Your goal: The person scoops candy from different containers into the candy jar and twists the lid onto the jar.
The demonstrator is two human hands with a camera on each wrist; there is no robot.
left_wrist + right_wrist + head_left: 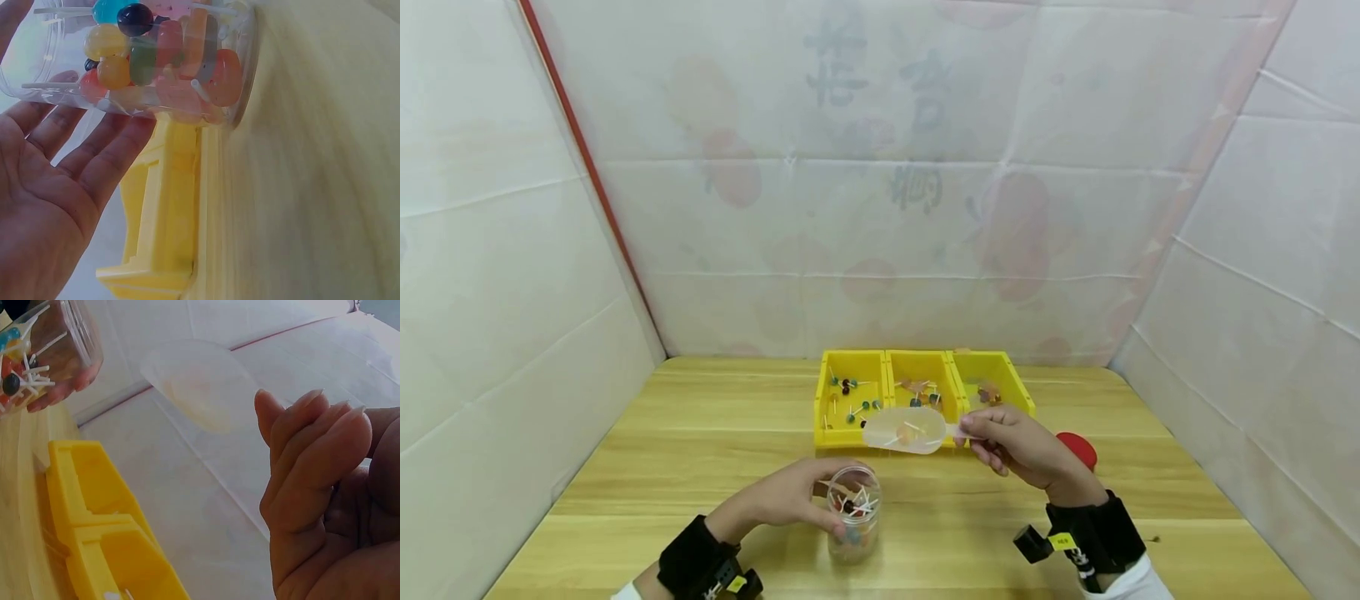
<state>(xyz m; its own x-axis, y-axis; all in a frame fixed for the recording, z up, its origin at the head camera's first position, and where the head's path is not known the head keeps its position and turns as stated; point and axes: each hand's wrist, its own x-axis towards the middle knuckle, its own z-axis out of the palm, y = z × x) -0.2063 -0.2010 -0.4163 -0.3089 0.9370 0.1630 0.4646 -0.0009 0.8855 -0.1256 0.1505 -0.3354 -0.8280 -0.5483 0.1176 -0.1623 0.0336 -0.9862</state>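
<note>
My left hand (790, 496) grips a clear plastic jar (853, 548) on the wooden table, thumb on the near side and fingers behind. Lollipops (169, 56) of several colours fill its lower part, white sticks pointing various ways. In my right hand (1018, 446) is the handle of a translucent scoop (886, 427), pinched between thumb and fingers. The scoop is held in the air, above and to the right of the jar's open mouth, in front of the yellow bins. An orange-looking lollipop and white sticks show in its bowl.
Three joined yellow bins (831, 439) stand behind the hands; lollipops lie in each. A red round lid (1077, 448) is partly hidden behind the right forearm. A small dark item (1155, 539) lies at the right. White sheet walls (880, 233) enclose the table's back and sides.
</note>
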